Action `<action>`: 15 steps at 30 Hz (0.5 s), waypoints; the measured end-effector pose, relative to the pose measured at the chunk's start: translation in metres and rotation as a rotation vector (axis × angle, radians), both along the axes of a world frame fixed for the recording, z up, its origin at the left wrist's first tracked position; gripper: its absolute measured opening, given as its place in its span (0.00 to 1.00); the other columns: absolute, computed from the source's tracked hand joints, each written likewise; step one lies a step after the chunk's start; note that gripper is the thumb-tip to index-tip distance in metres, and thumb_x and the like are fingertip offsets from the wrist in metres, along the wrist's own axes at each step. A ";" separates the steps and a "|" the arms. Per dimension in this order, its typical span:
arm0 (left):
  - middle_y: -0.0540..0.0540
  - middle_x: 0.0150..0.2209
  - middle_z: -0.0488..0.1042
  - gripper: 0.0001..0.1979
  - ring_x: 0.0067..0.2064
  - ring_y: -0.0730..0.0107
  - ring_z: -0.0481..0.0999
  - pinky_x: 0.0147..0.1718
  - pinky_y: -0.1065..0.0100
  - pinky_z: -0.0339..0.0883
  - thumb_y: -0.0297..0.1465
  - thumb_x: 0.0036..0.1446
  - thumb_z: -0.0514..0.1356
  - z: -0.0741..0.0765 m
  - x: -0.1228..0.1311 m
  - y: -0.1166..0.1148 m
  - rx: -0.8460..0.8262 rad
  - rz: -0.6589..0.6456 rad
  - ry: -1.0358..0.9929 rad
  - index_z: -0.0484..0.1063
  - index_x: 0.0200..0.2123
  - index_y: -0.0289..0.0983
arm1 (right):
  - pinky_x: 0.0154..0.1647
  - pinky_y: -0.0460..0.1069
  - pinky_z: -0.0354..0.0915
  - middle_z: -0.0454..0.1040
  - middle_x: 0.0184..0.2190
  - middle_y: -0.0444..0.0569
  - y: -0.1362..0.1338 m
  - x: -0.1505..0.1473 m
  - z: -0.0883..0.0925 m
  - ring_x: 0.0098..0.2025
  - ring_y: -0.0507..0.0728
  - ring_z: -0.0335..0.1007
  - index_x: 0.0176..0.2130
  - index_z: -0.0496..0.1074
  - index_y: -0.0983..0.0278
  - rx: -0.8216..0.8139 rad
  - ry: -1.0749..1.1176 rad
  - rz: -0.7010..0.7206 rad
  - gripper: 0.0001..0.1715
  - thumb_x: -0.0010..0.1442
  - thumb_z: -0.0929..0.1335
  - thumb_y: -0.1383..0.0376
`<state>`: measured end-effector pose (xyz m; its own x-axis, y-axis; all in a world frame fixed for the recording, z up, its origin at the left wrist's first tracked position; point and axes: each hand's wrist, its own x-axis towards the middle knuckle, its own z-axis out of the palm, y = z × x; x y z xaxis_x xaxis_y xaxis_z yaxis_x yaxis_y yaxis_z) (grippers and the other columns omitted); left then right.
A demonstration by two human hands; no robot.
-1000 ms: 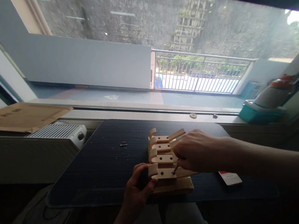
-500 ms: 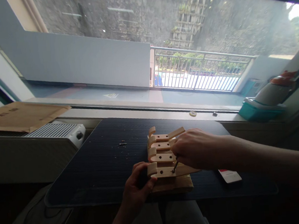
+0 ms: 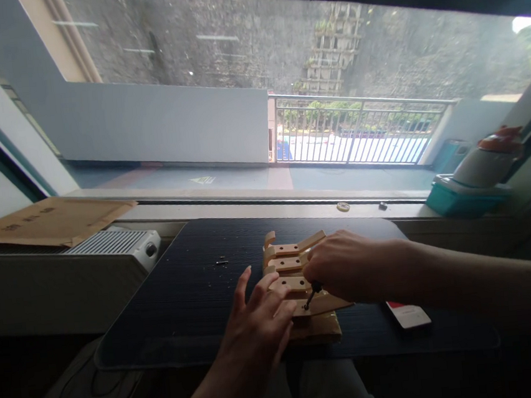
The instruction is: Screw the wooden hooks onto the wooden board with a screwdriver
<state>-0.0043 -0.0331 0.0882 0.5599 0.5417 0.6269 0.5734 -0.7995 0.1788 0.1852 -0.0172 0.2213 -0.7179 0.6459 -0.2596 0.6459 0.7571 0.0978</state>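
My right hand [image 3: 335, 261] is closed around a screwdriver [image 3: 312, 294], most of its handle hidden in the fist. Its slanting dark shaft ends at a hole in the nearest wooden hook piece [image 3: 325, 304]. My left hand [image 3: 258, 318] lies over the left end of that piece, fingers spread and touching the wood, covering the curved tip. Behind it, more pale wooden hook pieces [image 3: 287, 264] sit in a row, each showing two dark holes and a curled left end. They rest on a block that looks wrapped in brown tape [image 3: 318, 328].
Small metal bits [image 3: 222, 262] and crumbs lie on the dark table [image 3: 173, 308]. A white and red card [image 3: 408, 315] is at the right. On the sill are a tape roll [image 3: 342, 206] and a teal box [image 3: 465, 195]. A brown envelope [image 3: 56, 219] covers part of the radiator [image 3: 119, 241].
My left hand has moved from gripping the nearest hook's left end to lying spread over it. The right hand keeps the screwdriver at the same hole. The camera view has shifted slightly.
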 end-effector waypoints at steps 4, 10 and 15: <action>0.52 0.39 0.75 0.05 0.55 0.62 0.64 0.62 0.50 0.28 0.28 0.55 0.58 -0.003 0.013 0.008 -0.005 -0.021 0.121 0.72 0.33 0.42 | 0.22 0.46 0.47 0.73 0.29 0.45 0.000 0.000 0.000 0.29 0.49 0.64 0.26 0.70 0.66 -0.041 0.084 0.011 0.09 0.52 0.64 0.77; 0.52 0.32 0.73 0.07 0.50 0.64 0.67 0.61 0.48 0.25 0.29 0.57 0.56 -0.011 0.017 0.012 -0.014 -0.010 0.184 0.73 0.35 0.43 | 0.20 0.47 0.47 0.71 0.24 0.46 -0.001 -0.005 -0.001 0.23 0.49 0.61 0.27 0.71 0.65 -0.059 0.004 -0.059 0.07 0.51 0.65 0.75; 0.51 0.32 0.73 0.07 0.48 0.63 0.67 0.61 0.46 0.29 0.28 0.57 0.56 -0.010 0.018 0.010 0.006 0.002 0.191 0.73 0.35 0.42 | 0.22 0.47 0.49 0.72 0.24 0.48 -0.001 -0.005 0.001 0.23 0.51 0.63 0.28 0.71 0.64 -0.025 0.052 -0.130 0.09 0.57 0.64 0.67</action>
